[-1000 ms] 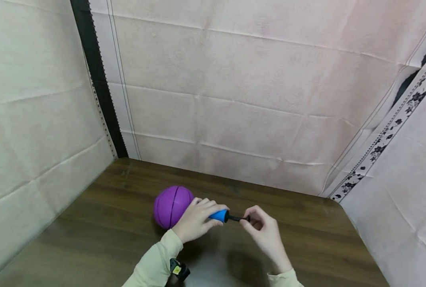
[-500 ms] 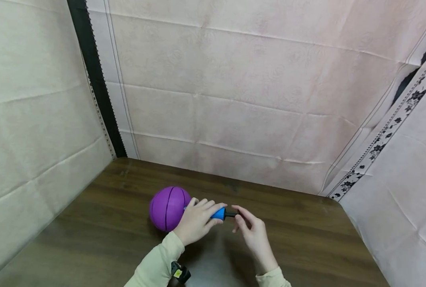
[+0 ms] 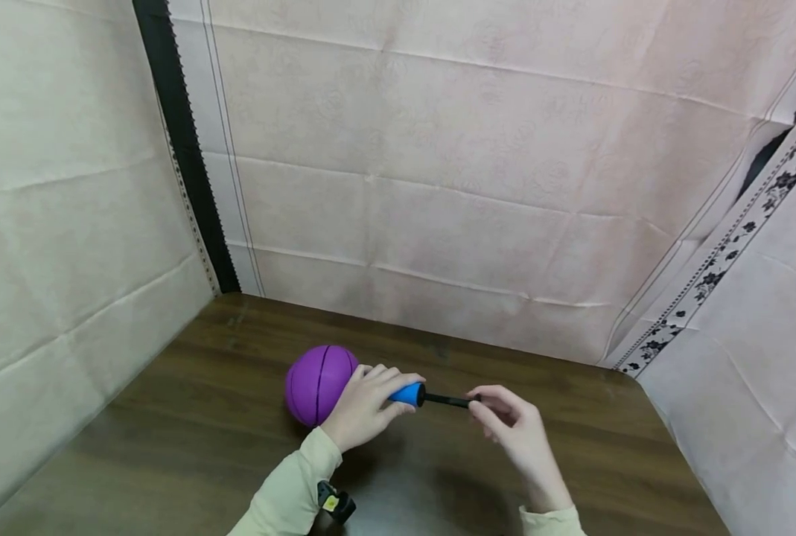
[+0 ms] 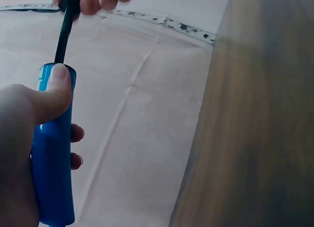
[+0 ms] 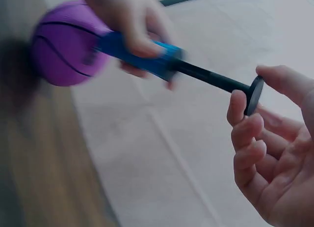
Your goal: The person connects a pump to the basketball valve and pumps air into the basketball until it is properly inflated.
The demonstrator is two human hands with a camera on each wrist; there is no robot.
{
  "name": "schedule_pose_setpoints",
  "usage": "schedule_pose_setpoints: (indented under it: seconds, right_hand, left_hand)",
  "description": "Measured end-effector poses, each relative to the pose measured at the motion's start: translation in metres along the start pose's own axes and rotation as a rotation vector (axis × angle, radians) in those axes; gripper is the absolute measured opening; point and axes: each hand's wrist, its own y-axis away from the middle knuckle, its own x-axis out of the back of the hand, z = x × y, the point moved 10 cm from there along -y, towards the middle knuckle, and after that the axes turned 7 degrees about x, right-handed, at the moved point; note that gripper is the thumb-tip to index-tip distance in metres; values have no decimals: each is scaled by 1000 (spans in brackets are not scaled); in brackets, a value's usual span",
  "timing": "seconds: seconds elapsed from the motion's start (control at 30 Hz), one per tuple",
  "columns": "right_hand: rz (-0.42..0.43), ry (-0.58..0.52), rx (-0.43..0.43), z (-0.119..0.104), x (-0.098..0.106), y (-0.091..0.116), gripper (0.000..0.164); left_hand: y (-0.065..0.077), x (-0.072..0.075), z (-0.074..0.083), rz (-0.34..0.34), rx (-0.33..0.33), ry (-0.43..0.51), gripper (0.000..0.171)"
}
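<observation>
A purple ball (image 3: pixel 320 385) with black seams sits on the wooden table. My left hand (image 3: pixel 367 406) grips the blue barrel of a small hand pump (image 4: pixel 54 153), thumb along its end. The pump's inner end points at the ball and meets it in the right wrist view. From the barrel's other end a black rod (image 5: pixel 211 79) sticks well out, tipped by a round black disc. My right hand (image 3: pixel 514 432) pinches that disc between thumb and fingers, to the right of the left hand.
Brown wood-grain tabletop (image 3: pixel 190 417) lies under both hands. Pale creased cloth (image 3: pixel 404 186) hangs behind and at both sides, with a floral border strip (image 3: pixel 709 279) at the right corner. A black wrist device (image 3: pixel 336 502) shows by the left sleeve.
The right hand moved left, pushing the rod into the barrel, then back right, drawing it out longer than before. The left hand and ball shifted only slightly.
</observation>
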Motion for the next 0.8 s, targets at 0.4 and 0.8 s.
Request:
schedule_pose_setpoints:
  seconds: [0.4, 0.8]
  right_hand:
    - [23, 70, 19, 1, -32, 0, 15]
    - [-49, -140, 37, -5, -17, 0, 17]
  left_hand:
    - [3, -2, 13, 29, -57, 35, 38]
    - [1, 10, -3, 22, -53, 51, 43]
